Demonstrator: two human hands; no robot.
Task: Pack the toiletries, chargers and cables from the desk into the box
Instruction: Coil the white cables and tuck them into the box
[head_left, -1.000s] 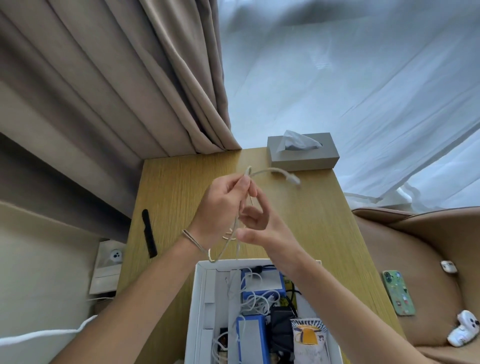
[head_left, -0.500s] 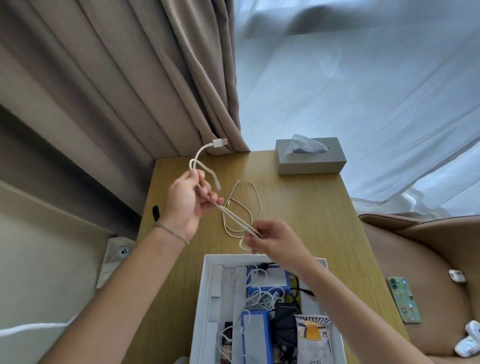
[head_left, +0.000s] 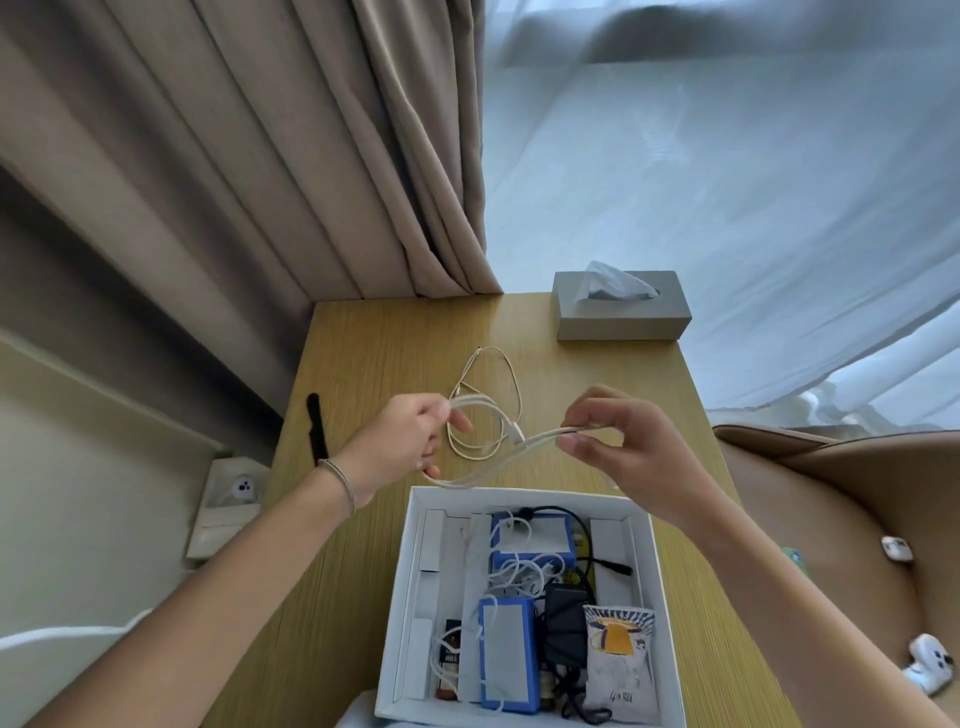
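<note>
- Head view: left hand (head_left: 402, 441) and right hand (head_left: 621, 441) are both raised over the desk (head_left: 363, 545), just past the far edge of the box (head_left: 660, 597).
- Left hand's fingers pinch one folded end of a white cable (head_left: 498, 475); right hand's thumb and fingers pinch the other end. The cable hangs between them in a slack, doubled loop, clear of the desk top.
- A second, thin beige cable (head_left: 511, 387) lies loosely coiled on the desk, mid-width, between the hands and the far edge.
- Box sits open at the near edge of the desk. Inside: two blue chargers (head_left: 506, 652), tangled white cords, a black adapter (head_left: 563, 621), a printed pouch (head_left: 618, 660) in the near right corner.
- Grey tissue box (head_left: 621, 317) sits at the far right corner of the desk.
- Black strap (head_left: 318, 428) lies at the left edge of the desk.
- Thin band on the left wrist.
</note>
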